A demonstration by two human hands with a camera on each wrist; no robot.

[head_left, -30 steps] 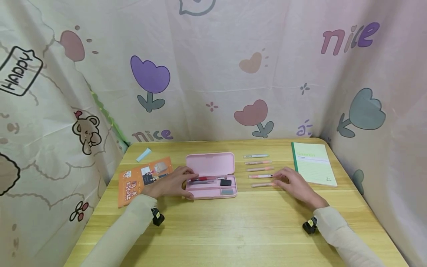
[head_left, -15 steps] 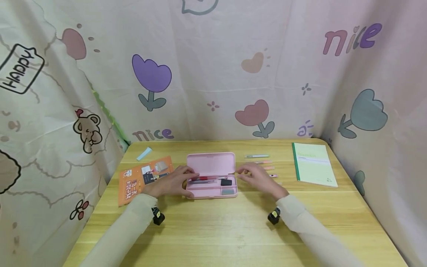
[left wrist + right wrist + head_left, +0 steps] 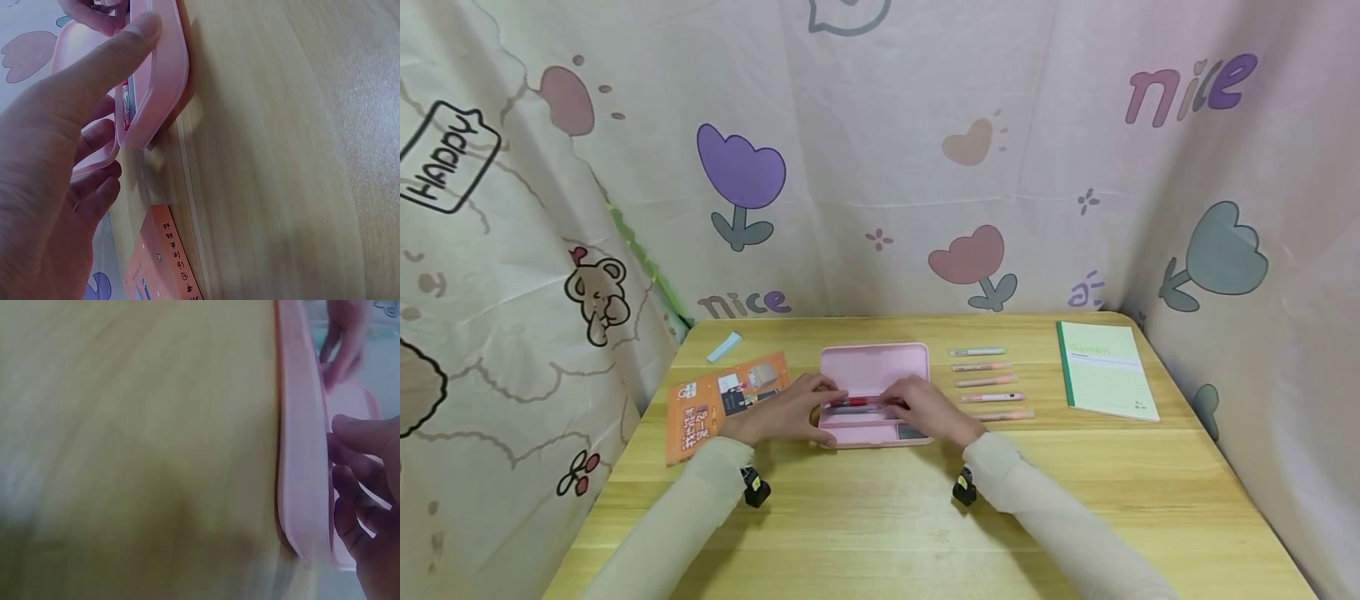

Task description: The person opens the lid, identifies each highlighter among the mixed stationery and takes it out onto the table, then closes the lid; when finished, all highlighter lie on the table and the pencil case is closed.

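Observation:
A pink pencil case (image 3: pixel 874 367) lies with its lid raised at the middle of the table. My left hand (image 3: pixel 786 410) holds the case's left end, thumb at the near edge and fingers toward the hinge; the left wrist view shows this grip on the case (image 3: pixel 165 81). My right hand (image 3: pixel 928 408) reaches into the right part of the case, fingertips by the pens. In the right wrist view the fingers of my right hand (image 3: pixel 369 481) bend over the rim; whether they pinch anything is hidden. A red pen (image 3: pixel 853 402) lies inside, and a grey block (image 3: pixel 910 431) sits in the small compartment.
Several pens and markers lie in a column right of the case, among them a pink-white marker (image 3: pixel 992 397). A green-spined notebook (image 3: pixel 1108 371) is at the far right. An orange booklet (image 3: pixel 700 421) and a light blue strip (image 3: pixel 724 347) lie left. A patterned curtain (image 3: pixel 850 167) hangs behind.
My right hand has moved left from the column of pens into the pencil case, covering the black block there. All the pens in the column show again. My left hand has stayed on the case.

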